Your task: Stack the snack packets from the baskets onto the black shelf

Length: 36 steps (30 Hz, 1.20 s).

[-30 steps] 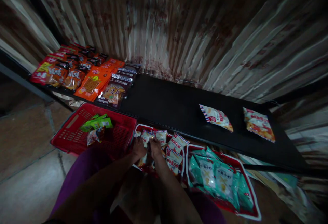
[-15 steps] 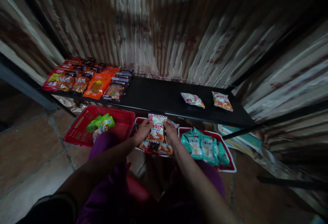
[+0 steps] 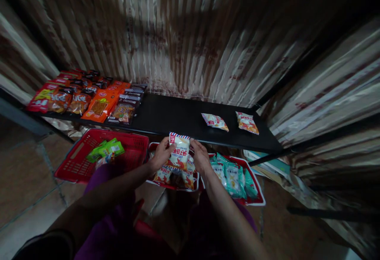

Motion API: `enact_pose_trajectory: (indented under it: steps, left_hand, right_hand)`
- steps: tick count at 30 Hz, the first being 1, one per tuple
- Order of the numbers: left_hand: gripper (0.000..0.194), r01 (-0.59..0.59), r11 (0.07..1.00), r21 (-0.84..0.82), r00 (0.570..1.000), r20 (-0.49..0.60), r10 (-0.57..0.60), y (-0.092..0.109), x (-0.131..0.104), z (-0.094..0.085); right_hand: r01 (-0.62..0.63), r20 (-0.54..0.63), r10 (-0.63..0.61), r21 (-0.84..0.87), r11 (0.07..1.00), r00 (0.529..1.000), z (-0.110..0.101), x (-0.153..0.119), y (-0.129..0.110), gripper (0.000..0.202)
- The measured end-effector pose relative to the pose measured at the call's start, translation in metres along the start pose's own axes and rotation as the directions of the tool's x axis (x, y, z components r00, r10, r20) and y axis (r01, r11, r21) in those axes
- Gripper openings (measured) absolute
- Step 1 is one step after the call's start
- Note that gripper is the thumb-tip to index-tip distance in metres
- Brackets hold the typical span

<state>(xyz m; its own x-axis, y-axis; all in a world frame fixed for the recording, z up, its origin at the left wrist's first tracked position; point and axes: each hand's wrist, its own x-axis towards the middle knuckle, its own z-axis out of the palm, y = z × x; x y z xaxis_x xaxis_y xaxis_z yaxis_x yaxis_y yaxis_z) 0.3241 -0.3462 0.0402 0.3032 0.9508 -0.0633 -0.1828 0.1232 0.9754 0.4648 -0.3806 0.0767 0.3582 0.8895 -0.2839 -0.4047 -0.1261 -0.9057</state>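
Observation:
Between my two hands, a white and orange snack bag (image 3: pixel 179 152) with striped edges is held upright above the middle basket (image 3: pixel 196 184). My left hand (image 3: pixel 162 153) pinches its left side. On the right side, my right hand (image 3: pixel 200 155) grips the same bag, its fingertips near the upper corner. Similar snack bags (image 3: pixel 162 175) lie in the middle basket below. Two more bags of this kind, a left one (image 3: pixel 215 121) and a right one (image 3: pixel 247 123), lie apart on the right part of the black shelf (image 3: pixel 169 111).
Orange packets (image 3: pixel 101 103), brown packets (image 3: pixel 124 107) and red packets (image 3: pixel 44 95) stand in rows on the shelf's left. A red basket (image 3: pixel 133 147) holds green packets (image 3: pixel 106 150). Teal bags (image 3: pixel 234 178) fill the right basket (image 3: pixel 261 196). A striped curtain (image 3: pixel 166 34) hangs behind.
The bag in my hands has tilted more upright and faces me more fully. Another bag's striped edge beside my right hand no longer shows. The view has shifted slightly right.

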Motion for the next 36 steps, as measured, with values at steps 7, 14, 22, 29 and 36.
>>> enact_pose_trajectory:
  steps: [7, 14, 22, 29, 36]
  left_hand:
    - [0.032, 0.015, 1.000, 0.009, 1.000, 0.022, -0.015, 0.001, 0.029, -0.025]
    - [0.032, 0.188, 0.978, -0.092, 0.982, 0.028, -0.186, 0.012, 0.041, -0.035]
    - [0.043, 0.302, 0.932, -0.199, 0.945, 0.191, -0.265, 0.022, 0.034, -0.038]
    - [0.054, 0.204, 0.963, -0.173, 0.961, 0.223, -0.164, 0.016, 0.028, -0.025]
    - [0.045, 0.188, 0.972, -0.139, 0.962, 0.228, -0.154, 0.013, 0.027, -0.023]
  right_hand:
    - [-0.107, -0.021, 0.108, 0.041, 0.993, 0.994, 0.023, 0.040, 0.013, 0.029]
    - [-0.076, -0.032, 0.078, 0.041, 0.996, 0.996, 0.044, 0.060, 0.007, 0.026]
    - [0.025, -0.103, -0.013, 0.112, 0.993, 0.995, 0.038, 0.079, 0.000, 0.026]
    - [0.041, -0.156, -0.021, 0.120, 0.992, 0.987, 0.033, 0.077, -0.006, 0.026]
    - [0.072, -0.161, -0.054, 0.109, 0.991, 0.985, 0.026, 0.082, -0.003, 0.025]
